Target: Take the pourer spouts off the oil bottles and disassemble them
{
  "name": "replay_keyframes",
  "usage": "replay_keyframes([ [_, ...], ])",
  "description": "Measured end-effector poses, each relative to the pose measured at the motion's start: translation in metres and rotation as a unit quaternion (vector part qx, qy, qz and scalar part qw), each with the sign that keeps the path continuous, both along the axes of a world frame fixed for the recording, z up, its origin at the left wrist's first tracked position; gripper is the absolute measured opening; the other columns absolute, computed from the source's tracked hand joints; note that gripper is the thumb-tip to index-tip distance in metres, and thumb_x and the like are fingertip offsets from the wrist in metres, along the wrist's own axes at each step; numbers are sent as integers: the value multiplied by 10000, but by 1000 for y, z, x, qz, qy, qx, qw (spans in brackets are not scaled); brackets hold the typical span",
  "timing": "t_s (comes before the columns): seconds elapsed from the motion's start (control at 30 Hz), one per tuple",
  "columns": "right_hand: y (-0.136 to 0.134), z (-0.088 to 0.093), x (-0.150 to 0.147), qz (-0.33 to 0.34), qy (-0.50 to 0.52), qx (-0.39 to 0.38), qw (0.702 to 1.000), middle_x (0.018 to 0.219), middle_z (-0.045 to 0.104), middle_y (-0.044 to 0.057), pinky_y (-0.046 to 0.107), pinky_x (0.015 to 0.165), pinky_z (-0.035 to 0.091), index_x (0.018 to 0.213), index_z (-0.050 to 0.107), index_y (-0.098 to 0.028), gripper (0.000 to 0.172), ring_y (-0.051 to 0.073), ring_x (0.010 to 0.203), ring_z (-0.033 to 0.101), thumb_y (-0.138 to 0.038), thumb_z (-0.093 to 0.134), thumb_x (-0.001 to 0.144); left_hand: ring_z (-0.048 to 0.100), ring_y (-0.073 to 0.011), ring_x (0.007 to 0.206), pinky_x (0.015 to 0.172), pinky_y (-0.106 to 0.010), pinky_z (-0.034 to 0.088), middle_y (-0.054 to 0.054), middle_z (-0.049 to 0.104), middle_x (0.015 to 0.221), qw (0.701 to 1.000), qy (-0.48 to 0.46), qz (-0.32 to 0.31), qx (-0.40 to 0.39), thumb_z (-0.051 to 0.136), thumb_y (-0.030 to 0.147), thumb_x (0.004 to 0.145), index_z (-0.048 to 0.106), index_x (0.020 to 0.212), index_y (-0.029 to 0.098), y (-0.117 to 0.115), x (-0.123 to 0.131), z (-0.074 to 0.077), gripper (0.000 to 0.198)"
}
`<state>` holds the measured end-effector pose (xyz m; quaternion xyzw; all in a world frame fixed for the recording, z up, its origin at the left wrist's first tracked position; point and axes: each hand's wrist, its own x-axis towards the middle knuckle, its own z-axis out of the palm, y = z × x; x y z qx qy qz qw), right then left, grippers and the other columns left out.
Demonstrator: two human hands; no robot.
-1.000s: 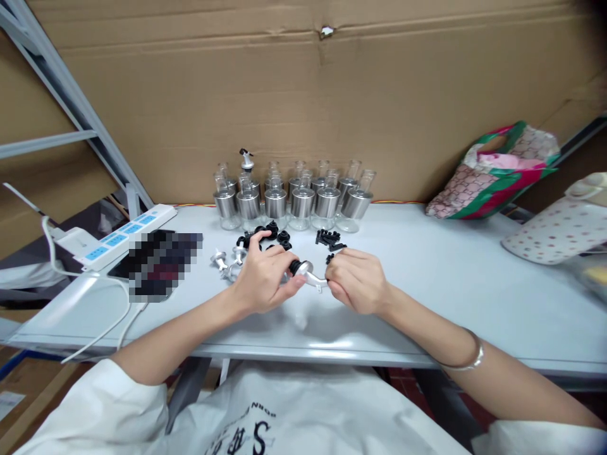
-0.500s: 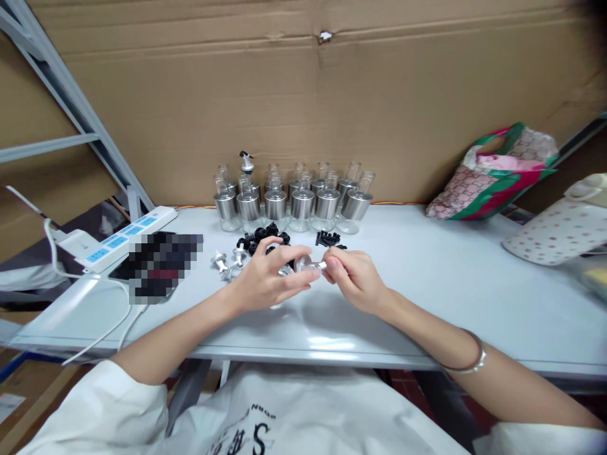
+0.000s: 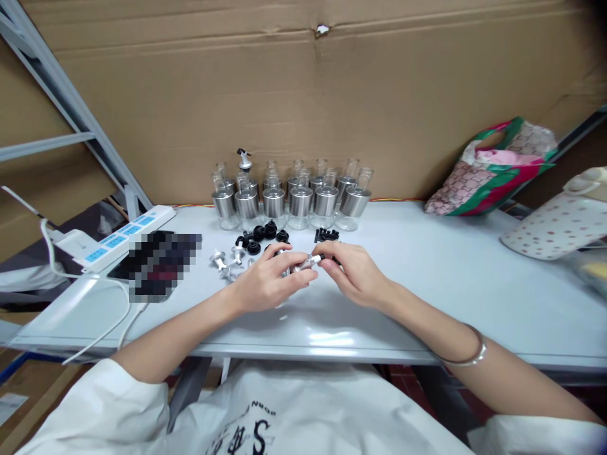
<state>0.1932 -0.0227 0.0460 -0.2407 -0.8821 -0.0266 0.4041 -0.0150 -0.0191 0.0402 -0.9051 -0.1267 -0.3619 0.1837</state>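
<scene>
My left hand [image 3: 272, 278] is closed around a silver bottle pourer [image 3: 309, 263], its spout pointing right. At the spout's tip shows a small black cap [image 3: 321, 256], pinched by the fingers of my right hand [image 3: 353, 272]. Part of the pourer is hidden by the left fingers. Several silver pourer tops [image 3: 218, 259] lie left of my left hand. Black ribbed stoppers [image 3: 270, 229] are heaped just beyond it. A small pile of black caps [image 3: 327, 235] lies behind my right hand.
Two rows of glass bottles with steel sleeves [image 3: 300, 201] stand against the cardboard; one at back left bears a pourer [image 3: 244, 160]. At left are a power strip [image 3: 137, 235] and a blurred-out dark object [image 3: 161, 265]. A patterned bag [image 3: 488, 170] and dotted container [image 3: 550, 221] stand at right.
The pourer has tilted in my left hand, its spout now angled slightly upward. My right fingers have shifted, and a black cap now shows at the tip.
</scene>
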Motion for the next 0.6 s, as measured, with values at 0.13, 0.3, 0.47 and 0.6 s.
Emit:
replay_keyframes([
  [0.13,2,-2,1,-5,-5,10,1000,716,612,29,234,553,427,887,485,-178,193,128,576,551,-237,321,971,591,-144,912,922,-354,435,-83,631,969,1000,8,-1,0,446,203,918,496,1046,184,1,1,-1,139],
  [0.3,5,-2,1,4,-1,-1,1000,712,600,24,214,561,429,893,485,-172,203,116,594,557,-214,306,979,606,-117,851,897,-317,437,-61,647,931,1000,9,17,15,430,94,895,505,1023,182,2,2,-4,173],
  [0.47,7,-3,2,37,14,22,999,669,540,9,217,546,398,848,473,-182,214,114,563,486,-221,310,981,645,-106,803,966,-355,392,-26,688,905,1000,4,2,3,496,214,909,507,1033,192,-2,3,-2,126],
  [0.6,6,-5,2,52,13,48,997,636,496,4,233,540,367,835,462,-190,221,127,558,440,-224,300,980,656,-90,706,940,-322,432,3,711,818,998,-16,-57,-6,499,305,922,480,1039,179,-5,6,2,173],
])
